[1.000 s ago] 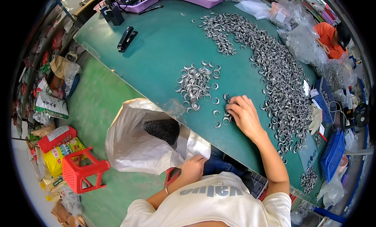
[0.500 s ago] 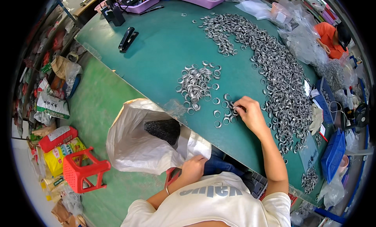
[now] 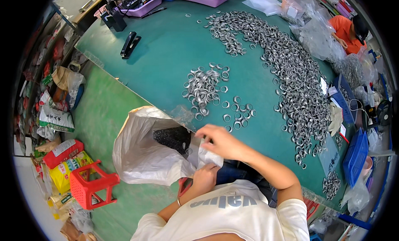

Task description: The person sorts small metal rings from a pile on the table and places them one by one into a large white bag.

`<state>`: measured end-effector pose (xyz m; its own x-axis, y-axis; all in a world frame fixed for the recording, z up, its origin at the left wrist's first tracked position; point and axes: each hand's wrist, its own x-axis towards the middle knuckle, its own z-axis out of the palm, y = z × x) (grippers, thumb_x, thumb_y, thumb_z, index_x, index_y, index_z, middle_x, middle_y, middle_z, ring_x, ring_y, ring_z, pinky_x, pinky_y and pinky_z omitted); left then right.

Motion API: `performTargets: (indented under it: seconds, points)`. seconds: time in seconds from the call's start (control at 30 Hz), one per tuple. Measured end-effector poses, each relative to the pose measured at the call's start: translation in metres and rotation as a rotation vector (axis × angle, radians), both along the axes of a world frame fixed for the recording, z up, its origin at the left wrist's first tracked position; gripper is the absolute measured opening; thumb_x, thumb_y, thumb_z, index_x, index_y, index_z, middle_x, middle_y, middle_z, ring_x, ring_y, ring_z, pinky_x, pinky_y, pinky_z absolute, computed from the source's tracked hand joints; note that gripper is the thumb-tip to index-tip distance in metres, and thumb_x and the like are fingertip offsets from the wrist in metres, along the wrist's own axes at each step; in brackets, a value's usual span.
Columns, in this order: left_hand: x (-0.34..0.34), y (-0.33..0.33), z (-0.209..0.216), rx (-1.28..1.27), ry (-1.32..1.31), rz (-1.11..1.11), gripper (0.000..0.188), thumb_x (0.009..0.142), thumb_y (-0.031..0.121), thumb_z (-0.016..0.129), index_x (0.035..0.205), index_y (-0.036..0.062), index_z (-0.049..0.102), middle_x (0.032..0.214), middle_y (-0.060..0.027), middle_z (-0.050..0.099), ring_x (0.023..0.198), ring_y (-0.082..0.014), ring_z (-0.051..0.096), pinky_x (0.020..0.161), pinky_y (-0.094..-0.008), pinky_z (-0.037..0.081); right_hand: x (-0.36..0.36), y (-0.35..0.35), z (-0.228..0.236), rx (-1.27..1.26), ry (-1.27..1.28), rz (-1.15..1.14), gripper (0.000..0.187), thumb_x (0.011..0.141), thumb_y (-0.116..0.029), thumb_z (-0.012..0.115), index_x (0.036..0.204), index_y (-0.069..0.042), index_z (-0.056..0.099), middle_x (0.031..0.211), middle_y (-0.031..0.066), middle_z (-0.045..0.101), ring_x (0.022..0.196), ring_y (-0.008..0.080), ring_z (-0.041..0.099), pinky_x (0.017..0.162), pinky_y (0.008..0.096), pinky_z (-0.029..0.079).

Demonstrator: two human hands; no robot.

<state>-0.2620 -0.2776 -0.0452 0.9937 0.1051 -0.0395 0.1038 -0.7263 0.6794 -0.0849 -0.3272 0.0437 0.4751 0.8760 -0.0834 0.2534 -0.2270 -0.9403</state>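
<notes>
At the table edge, a large white woven sack hangs with its mouth gaping. My left hand is closed on the sack's near rim. Over the mouth's right side is my right hand, fingers loosely bent and apart, with nothing visible in them. Below its fingertips, a couple of grey metal rings are inside the mouth, above a dark heap of small pieces. Just beyond my right hand lies a loose cluster of rings, with a denser small pile of rings farther left.
A long bank of rings curves across the green table. A black stapler lies at the far left. On the floor stands a red stool. A person in orange sits at the far right near a blue basket.
My right hand has moved left from the loose rings on the table to the sack's mouth and let rings go into it. My left hand stays on the rim.
</notes>
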Motion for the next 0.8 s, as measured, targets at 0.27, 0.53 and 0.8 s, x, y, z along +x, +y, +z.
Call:
performTargets:
  seconds: [0.27, 0.53, 0.8]
  points:
    - [-0.001, -0.001, -0.003, -0.026, 0.004, 0.019, 0.018, 0.079, 0.003, 0.062, 0.094, 0.0073, 0.07, 0.096, -0.0082, 0.067, 0.08, -0.0299, 0.065, 0.069, -0.0391, 0.054, 0.058, -0.086, 0.004, -0.343, -0.762, -0.475, 0.015, 0.077, -0.001, 0.068, 0.091, 0.0, 0.062, 0.093, 0.0133, 0.058, 0.093, 0.0315, 0.056, 0.078, 0.0407, 0.048]
    - [-0.001, -0.001, -0.001, 0.006, -0.005, 0.005, 0.02, 0.077, 0.004, 0.06, 0.093, 0.0078, 0.07, 0.094, -0.0073, 0.065, 0.081, -0.0288, 0.065, 0.068, -0.0387, 0.054, 0.069, -0.092, -0.015, -0.035, -0.714, -0.471, 0.014, 0.076, 0.0, 0.067, 0.087, 0.0, 0.059, 0.095, 0.0129, 0.055, 0.092, 0.0321, 0.053, 0.078, 0.0401, 0.044]
    - [-0.001, -0.002, 0.0, 0.018, -0.038, 0.012, 0.021, 0.075, 0.006, 0.056, 0.091, 0.0077, 0.069, 0.09, -0.0062, 0.064, 0.081, -0.0269, 0.064, 0.066, -0.0381, 0.054, 0.062, -0.09, -0.014, -0.128, -0.842, -0.318, 0.018, 0.075, -0.001, 0.068, 0.093, -0.002, 0.063, 0.095, 0.0102, 0.057, 0.091, 0.0289, 0.055, 0.077, 0.0382, 0.044]
